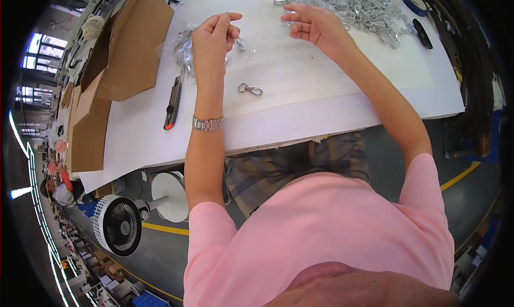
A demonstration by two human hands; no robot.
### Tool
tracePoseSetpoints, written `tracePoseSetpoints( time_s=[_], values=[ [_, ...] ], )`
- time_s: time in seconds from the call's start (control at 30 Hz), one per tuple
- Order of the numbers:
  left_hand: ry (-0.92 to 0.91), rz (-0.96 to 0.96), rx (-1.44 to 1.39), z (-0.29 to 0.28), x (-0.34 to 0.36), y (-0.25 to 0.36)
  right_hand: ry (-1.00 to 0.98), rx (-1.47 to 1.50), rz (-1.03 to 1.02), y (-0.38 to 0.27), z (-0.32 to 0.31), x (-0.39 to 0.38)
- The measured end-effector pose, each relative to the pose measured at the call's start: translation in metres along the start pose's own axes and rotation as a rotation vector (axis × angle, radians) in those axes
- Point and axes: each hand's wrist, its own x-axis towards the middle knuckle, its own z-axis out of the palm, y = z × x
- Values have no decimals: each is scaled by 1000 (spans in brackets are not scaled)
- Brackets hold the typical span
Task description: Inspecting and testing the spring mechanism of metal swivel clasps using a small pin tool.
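Note:
My left hand (213, 36) is raised over the white table (321, 114), thumb and fingers pinched on a small thin metal part. Just beside and under it lies a clear plastic bag of metal clips (183, 52). My right hand (310, 24) reaches toward the large pile of silver metal clips (353, 4) at the far edge, fingers loosely curled at the pile's near rim; whether it grips a clip is unclear. One loose swivel clip (250, 89) lies on the table between my arms. A metal watch (207, 124) is on my left wrist.
A utility knife (172, 102) with an orange tip lies left of my left arm. An open cardboard box (115, 50) stands at the table's left. A blue tape roll (415, 2) and a black marker (422, 33) lie at the far right. A white fan (119, 224) stands on the floor.

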Motion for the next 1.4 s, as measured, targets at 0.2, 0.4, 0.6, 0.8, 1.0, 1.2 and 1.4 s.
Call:
tracePoseSetpoints(
  time_s=[0.2, 0.4, 0.6, 0.8, 1.0, 1.2, 1.4],
  values=[
    [84, 11, -69, -3, 7, -10, -368, -1336, -452, 50, 63, -45],
    [197, 40, -128, -21, 14, -15, -365, -1578, -578, 49, 64, -31],
    [189, 29, -79, -16, 15, -24, -13, -1620, -615, 55, 51, 42],
    [162, -19, 49, -21, 22, -35, -131, -1583, -295, 42, 48, 58],
    [-62, -177, 365, -8, 18, -34, -172, -766, -147, 21, 17, 28],
    [-288, -201, 11, -4, 14, -34, -328, -625, -186, 21, 5, 11],
    [-266, -88, 52, 16, 4, -26, -369, -296, 167, 20, 8, 3]
  ],
)
